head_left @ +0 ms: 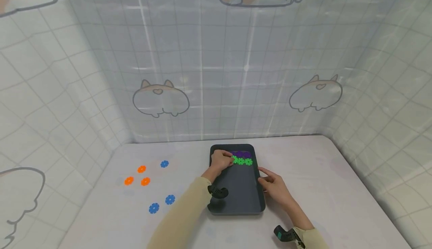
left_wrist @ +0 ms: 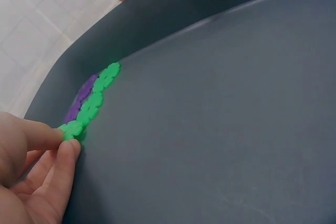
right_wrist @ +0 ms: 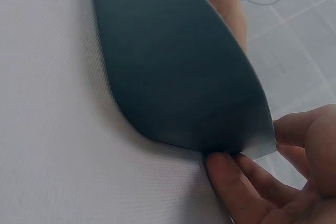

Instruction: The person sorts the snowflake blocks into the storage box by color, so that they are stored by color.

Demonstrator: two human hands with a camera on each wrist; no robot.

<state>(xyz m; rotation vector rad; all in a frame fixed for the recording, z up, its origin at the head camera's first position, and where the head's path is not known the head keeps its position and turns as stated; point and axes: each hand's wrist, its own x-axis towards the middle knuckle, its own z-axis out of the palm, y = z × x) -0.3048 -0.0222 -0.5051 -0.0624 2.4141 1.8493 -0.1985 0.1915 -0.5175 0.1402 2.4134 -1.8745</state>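
Observation:
In the head view my left hand [head_left: 221,160] reaches into a dark grey tray [head_left: 233,189]. Its thumb and finger pinch a green flower-shaped disc [left_wrist: 72,128] at the left end of a green row. The other green discs [head_left: 241,161] lie beside it, with purple discs [head_left: 239,154] in a row behind them along the tray's far end. At the tray's right side, my right hand [head_left: 277,189] holds the wall, fingertips against its outside and a digit by the rim. The part of the purple row behind my left hand is hidden.
On the white table left of the tray lie three orange discs [head_left: 141,169] and three blue discs [head_left: 164,164]. Pale tiled-pattern curtains [head_left: 222,72] with cartoon animals surround the table's back and sides. Black bands [head_left: 218,192] sit on both wrists.

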